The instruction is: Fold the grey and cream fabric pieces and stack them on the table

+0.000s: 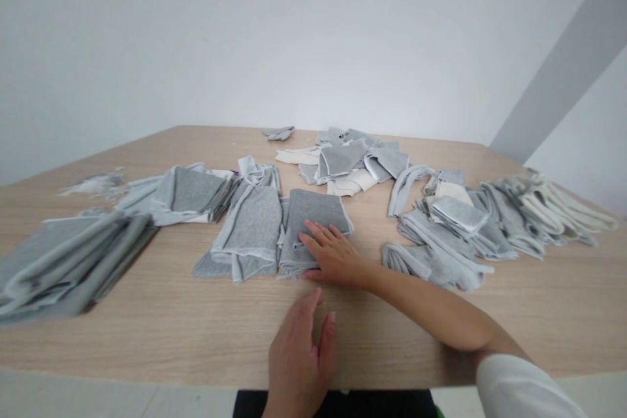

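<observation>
Head view: right hand lies open, palm down, on the folded grey cloth at mid-table; left hand, empty, thumb apart, is near the front edge of the table. The cloth's long axis appears to run away from the person, toward the wall. Pale-edged cloth stack sits just left; loose heap lies behind.

Grey folded fabric piles are lying around the right fingers on a pale wood-grain surface, suggesting a textile workroom.
</observation>
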The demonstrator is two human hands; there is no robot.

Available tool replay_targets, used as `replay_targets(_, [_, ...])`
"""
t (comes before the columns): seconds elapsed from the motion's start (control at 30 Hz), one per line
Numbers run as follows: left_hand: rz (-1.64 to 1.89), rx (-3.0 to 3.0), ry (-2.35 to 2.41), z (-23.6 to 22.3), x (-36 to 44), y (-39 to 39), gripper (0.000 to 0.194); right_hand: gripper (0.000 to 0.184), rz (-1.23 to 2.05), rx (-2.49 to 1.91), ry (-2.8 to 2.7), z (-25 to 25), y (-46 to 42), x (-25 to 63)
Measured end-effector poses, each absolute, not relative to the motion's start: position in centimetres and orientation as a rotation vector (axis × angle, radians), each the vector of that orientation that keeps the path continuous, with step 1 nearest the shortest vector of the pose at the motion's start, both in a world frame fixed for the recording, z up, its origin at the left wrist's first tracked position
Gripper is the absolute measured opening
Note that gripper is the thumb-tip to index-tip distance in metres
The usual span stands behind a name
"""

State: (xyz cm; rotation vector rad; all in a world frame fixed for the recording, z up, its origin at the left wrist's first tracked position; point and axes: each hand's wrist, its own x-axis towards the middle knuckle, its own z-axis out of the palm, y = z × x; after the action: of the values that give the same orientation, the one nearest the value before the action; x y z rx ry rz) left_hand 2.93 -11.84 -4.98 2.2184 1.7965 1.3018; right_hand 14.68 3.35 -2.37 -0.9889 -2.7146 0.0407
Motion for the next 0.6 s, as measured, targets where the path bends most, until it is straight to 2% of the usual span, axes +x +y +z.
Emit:
replay_targets(0.2, [1.093, 2.410, 1.770, -5.5, 3.2, -11.2, 0.034, 0.078, 0.041, -1.021, -2.698, -2.2, 4.9, 14.1])
replay_targets(0.6, [1.076, 2.607, 1.736, -6.2, 3.4, -10.9, 0.035, 0.073, -0.105, -0.841, -2.811, -2.0, 8.6, 13.4])
